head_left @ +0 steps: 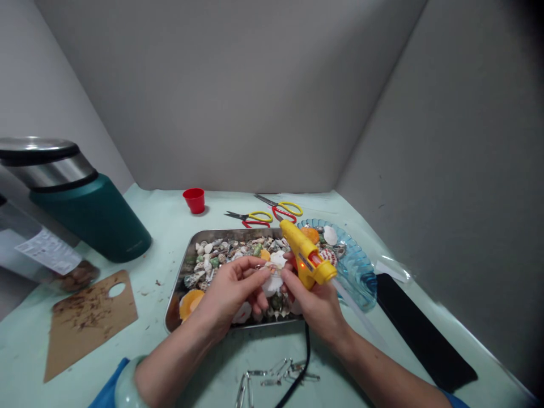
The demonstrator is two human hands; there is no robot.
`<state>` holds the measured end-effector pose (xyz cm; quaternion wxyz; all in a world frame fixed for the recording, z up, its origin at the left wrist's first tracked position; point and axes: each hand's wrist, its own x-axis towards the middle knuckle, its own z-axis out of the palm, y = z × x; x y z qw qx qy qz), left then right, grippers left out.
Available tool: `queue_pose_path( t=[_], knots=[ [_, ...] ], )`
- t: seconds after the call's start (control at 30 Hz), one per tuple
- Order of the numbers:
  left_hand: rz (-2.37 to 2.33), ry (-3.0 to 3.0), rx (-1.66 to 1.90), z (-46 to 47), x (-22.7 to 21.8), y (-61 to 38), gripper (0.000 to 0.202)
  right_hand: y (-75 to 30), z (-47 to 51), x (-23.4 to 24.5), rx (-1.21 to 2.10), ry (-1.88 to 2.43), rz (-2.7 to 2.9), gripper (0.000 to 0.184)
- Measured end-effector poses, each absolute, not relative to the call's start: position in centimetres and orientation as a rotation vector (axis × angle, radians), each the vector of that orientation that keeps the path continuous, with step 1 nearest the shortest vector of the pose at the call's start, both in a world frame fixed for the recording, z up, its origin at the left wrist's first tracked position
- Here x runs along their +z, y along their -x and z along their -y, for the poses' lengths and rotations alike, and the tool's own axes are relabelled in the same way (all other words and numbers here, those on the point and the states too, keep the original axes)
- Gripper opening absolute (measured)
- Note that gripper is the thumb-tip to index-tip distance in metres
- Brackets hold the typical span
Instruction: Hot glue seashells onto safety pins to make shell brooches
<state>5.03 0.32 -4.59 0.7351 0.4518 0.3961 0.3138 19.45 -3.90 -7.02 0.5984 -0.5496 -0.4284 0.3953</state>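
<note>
Glue gun [304, 249], yellow, one: gripped in the right hand [317, 300], held over the metal tray [172, 318] of shells [210, 263]. Small pale piece [274, 269], one: pinched between thumb and fingers of the left hand [236, 283], above the tray; its kind cannot be told. Right thumb [293, 280]: placed just beside the piece, contact uncertain. Blue dish [363, 272], one: set at the tray's right. Scissors [280, 204], two pairs: laid behind. Red cup [195, 202], one: stood behind, left.

Left forearm [176, 351] and right forearm [378, 362] angle inward from below. Left hand [232, 286]: thumb [257, 280] and index [246, 263] pinched, others curled below. Right hand [317, 309]: gripping, thumb [295, 284] pointing toward left hand. Hands close, wrists apart.
</note>
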Motion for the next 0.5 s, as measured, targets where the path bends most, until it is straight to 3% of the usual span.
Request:
queue_pose_path(
  t=[0.5],
  knots=[
    [-1.026,-1.196,0.744,-0.37,-4.08,-5.02,0.024,-19.29,3.98,-6.65,0.880,1.320,1.016,0.034]
  ],
)
